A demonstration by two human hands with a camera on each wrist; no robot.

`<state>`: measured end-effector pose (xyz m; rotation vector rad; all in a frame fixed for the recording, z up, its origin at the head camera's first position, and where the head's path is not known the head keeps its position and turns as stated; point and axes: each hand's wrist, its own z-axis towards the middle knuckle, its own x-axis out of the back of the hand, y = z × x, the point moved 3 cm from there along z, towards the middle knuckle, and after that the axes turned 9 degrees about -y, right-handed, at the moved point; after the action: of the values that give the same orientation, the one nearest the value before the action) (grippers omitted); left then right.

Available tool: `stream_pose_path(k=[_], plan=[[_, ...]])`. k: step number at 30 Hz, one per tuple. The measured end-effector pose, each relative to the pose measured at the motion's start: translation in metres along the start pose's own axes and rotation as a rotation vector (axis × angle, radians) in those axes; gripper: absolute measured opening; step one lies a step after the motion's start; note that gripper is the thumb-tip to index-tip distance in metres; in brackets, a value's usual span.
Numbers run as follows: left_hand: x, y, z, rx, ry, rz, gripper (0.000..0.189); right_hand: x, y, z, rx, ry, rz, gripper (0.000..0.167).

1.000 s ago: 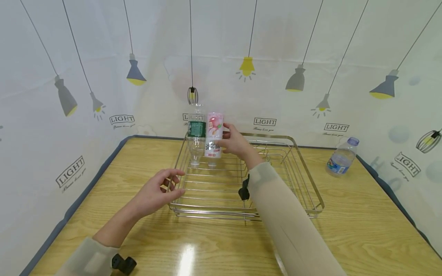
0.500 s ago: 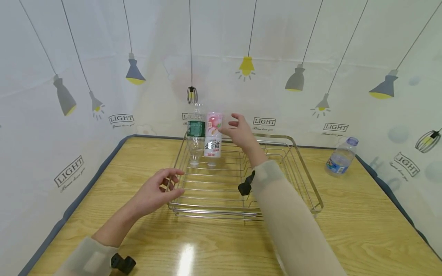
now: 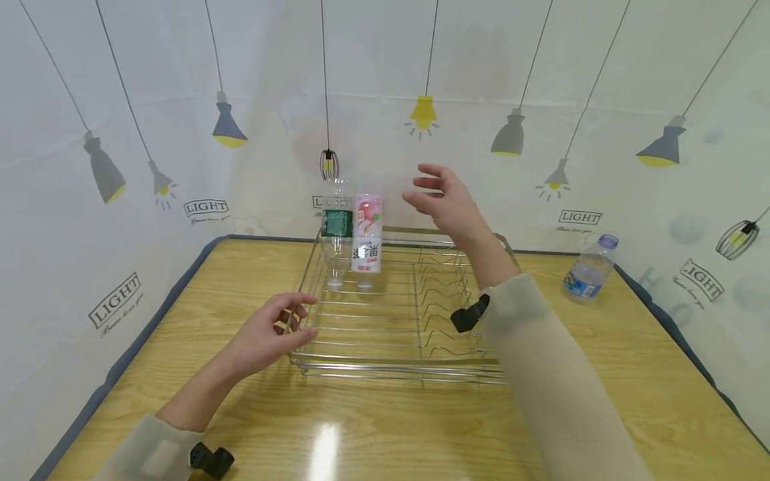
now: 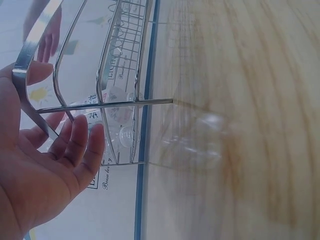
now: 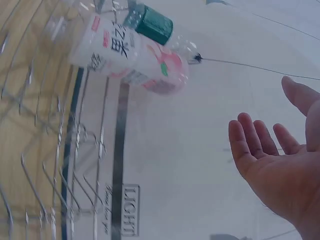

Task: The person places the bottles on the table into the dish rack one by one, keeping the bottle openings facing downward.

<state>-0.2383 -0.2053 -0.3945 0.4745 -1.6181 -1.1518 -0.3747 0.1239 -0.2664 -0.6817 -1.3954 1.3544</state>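
My left hand (image 3: 265,337) curls round the left front corner of a wire dish rack (image 3: 373,327); in the left wrist view the rim band (image 4: 30,55) runs between thumb and fingers. My right hand (image 3: 448,200) is raised over the back of the rack with nothing in it, fingers spread and slightly bent. To its left, a pink-and-white peach drink bottle (image 3: 367,234) stands neck down in the rack. Beside that, also neck down, is a clear plastic bottle with a green label (image 3: 337,224). Both also show in the right wrist view, above and left of the right hand (image 5: 280,155).
A clear bottle with a blue label and purple cap (image 3: 591,267) stands upright on the wooden table (image 3: 289,427), right of the rack. Wavy wire dividers (image 3: 442,304) line the rack's right half. A lamp-print curtain (image 3: 373,80) encloses the table's back and sides.
My right hand has let go of the peach drink bottle and moved up and right, away from it. The bottle stays in the rack. My left hand keeps its place on the rack.
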Motion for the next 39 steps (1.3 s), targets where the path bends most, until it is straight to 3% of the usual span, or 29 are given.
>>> stream_pose_path(k=[8,15,27,39], plan=[[0.000,-0.005,0.000,0.011,0.013,-0.001,0.053,0.045,-0.019,-0.037,0.024,-0.004,-0.149,0.070],[0.001,-0.010,0.001,0.006,0.011,-0.006,0.052,0.079,-0.017,-0.071,-0.023,0.008,-0.304,0.071],[-0.001,-0.009,0.001,0.007,0.005,-0.018,0.052,0.118,0.022,-0.123,-0.157,-0.043,-0.438,0.071],[-0.001,-0.008,0.001,0.002,0.009,-0.008,0.053,0.176,0.081,-0.174,-0.163,0.069,-0.497,0.063]])
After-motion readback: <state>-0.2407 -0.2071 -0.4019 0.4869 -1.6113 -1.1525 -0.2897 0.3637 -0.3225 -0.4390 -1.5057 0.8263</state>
